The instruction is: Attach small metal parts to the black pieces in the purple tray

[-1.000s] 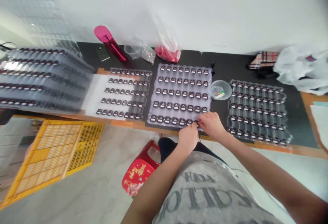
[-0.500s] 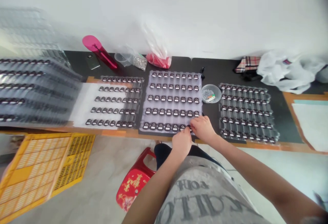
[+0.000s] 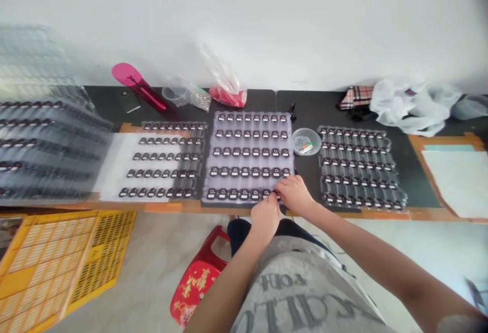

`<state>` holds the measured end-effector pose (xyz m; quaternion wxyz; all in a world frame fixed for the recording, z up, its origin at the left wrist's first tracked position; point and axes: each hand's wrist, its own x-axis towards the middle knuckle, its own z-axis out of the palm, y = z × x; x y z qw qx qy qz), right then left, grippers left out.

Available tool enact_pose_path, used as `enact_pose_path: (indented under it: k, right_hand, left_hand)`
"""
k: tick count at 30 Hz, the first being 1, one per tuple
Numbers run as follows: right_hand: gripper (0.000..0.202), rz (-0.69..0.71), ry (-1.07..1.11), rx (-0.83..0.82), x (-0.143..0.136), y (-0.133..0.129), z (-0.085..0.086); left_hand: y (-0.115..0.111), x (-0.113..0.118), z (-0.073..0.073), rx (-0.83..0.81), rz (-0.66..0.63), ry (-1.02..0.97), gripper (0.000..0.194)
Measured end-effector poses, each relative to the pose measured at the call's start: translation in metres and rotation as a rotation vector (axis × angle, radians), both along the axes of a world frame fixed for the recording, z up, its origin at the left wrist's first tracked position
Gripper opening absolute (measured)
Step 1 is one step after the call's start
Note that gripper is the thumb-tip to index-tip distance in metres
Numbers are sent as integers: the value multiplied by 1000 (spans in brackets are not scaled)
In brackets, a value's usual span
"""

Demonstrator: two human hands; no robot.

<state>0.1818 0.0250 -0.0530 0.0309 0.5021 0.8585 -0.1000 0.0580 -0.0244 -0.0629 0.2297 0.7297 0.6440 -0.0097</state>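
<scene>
A clear plastic tray [image 3: 249,162] with five rows of small black parts lies in front of me. At its near right corner my left hand [image 3: 266,216] and my right hand [image 3: 293,193] meet, with curled fingers over the last part of the front row. That part is mostly hidden, so what the fingers pinch cannot be made out. Just right of the tray stands a round clear dish [image 3: 306,142] holding small pieces and a green-and-orange item. Similar filled trays lie to the right [image 3: 354,168] and to the left [image 3: 188,157].
Tall stacked trays [image 3: 49,155] stand far left above a yellow crate [image 3: 46,267]. Along the wall are a pink tube [image 3: 139,86], a bag of red material [image 3: 229,95] and white plastic bags [image 3: 412,104]. A red stool [image 3: 198,282] is below the table edge.
The view has shifted slightly, so the table items appear a little lower and further left. Both hands stay at the same corner of the middle tray.
</scene>
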Motion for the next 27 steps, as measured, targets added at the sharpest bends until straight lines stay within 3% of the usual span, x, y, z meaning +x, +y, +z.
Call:
enact_pose_path:
  k: [27]
  right_hand:
    - [16, 181, -117, -115, -9, 10, 10]
  left_hand:
    - [2, -2, 0, 3, -10, 23, 24]
